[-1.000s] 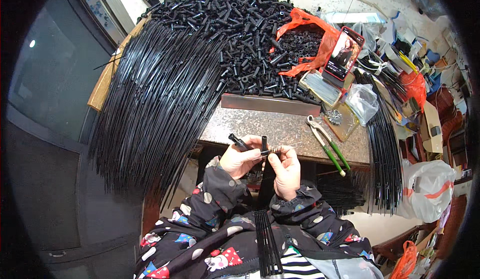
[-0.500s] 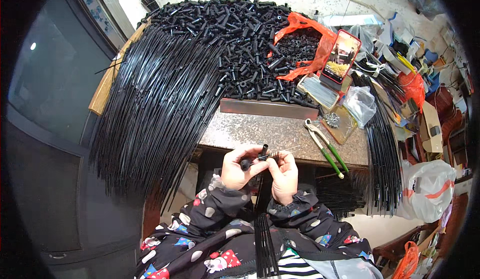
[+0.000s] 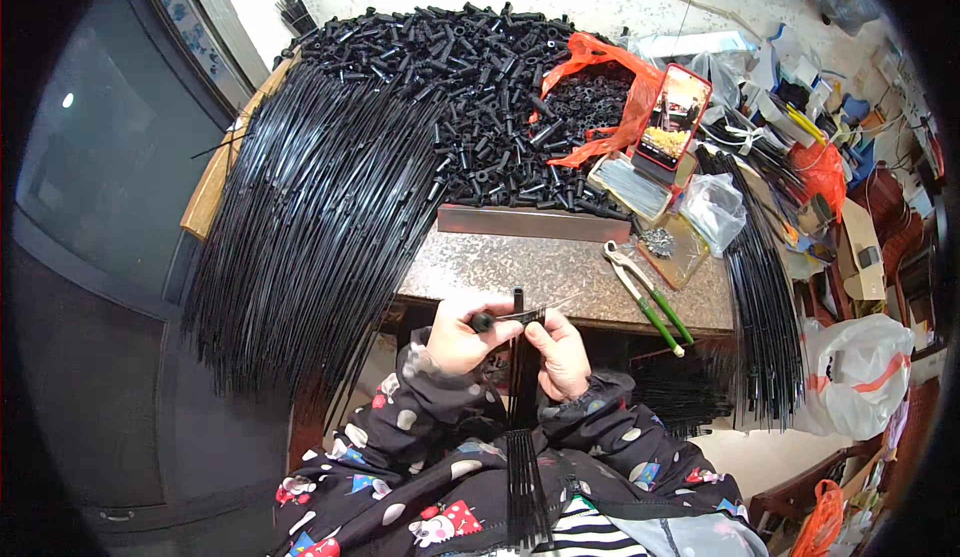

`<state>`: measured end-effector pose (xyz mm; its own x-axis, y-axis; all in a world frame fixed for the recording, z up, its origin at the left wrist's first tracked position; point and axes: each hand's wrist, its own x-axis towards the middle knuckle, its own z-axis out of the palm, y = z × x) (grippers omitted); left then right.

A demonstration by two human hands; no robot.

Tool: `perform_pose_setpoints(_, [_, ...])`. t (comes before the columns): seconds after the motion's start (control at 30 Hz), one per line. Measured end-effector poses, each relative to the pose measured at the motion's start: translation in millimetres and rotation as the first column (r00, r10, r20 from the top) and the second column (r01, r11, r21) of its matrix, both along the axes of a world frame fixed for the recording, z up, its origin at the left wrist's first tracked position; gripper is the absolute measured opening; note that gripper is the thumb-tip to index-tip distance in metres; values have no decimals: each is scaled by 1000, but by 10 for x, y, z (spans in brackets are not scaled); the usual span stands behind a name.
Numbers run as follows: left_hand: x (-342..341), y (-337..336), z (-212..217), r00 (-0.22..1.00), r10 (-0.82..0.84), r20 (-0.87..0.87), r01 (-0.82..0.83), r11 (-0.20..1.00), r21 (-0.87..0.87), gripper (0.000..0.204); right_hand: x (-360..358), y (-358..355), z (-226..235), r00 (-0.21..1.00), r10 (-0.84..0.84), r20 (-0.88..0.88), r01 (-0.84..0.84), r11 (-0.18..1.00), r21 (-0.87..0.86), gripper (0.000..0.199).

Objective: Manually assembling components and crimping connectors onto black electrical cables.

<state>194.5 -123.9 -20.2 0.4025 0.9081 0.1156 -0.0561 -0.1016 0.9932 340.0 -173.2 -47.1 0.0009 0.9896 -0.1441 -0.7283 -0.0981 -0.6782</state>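
My left hand (image 3: 452, 341) is closed around black tubular plastic pieces in front of the table's near edge. One small black tube (image 3: 519, 300) stands upright above the fingers, and a round black end (image 3: 483, 322) pokes out by the thumb. Close beside it, my right hand (image 3: 562, 359) pinches something dark and thin against the same pieces. A fine pale wire or needle (image 3: 563, 303) sticks out toward the upper right. Below the hands, a narrow bundle of black strips (image 3: 525, 487) hangs over the lap. The fingers hide most of the work.
Long black rods (image 3: 310, 217) lie heaped at left, with a pile of short black tubes (image 3: 470, 87) behind. A metal bar (image 3: 535, 223), green-handled pincers (image 3: 652, 307), a phone (image 3: 675, 117) and an orange bag (image 3: 575, 57) are on the table (image 3: 480, 267). More rods (image 3: 762, 307) hang at right.
The small black tube has turned more upright, and my left hand has shifted slightly left. My right hand stays pinched close to the pieces. The whole view has moved a little.
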Motion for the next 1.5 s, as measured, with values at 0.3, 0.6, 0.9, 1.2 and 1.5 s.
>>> perform_pose_setpoints(0.3, [-54, -37, 191, 972, -2, 233, 83, 936, -341, 17, -85, -27, 123, 975, 215, 54, -219, 971, 95, 36])
perform_pose_setpoints(0.6, [-232, 56, 195, 961, -209, 181, 258, 915, -311, 14, -14, -82, 153, 900, 410, -144, -417, 909, -18, 27])
perform_pose_setpoints(0.9, [-205, 237, -13, 617, -673, 408, 630, 733, 257, 23, 21, -16, 124, 654, 722, -226, -728, 682, 71, 35])
perform_pose_setpoints(1.2, [98, 288, 626, 925, -338, -174, 364, 920, 147, 48, -148, -164, 187, 989, 146, 15, -145, 989, -26, 9])
perform_pose_setpoints(1.5, [7, 249, 705, 974, -214, 71, 226, 927, -301, 25, -155, -205, 274, 1000, 22, 10, -21, 995, -97, 7])
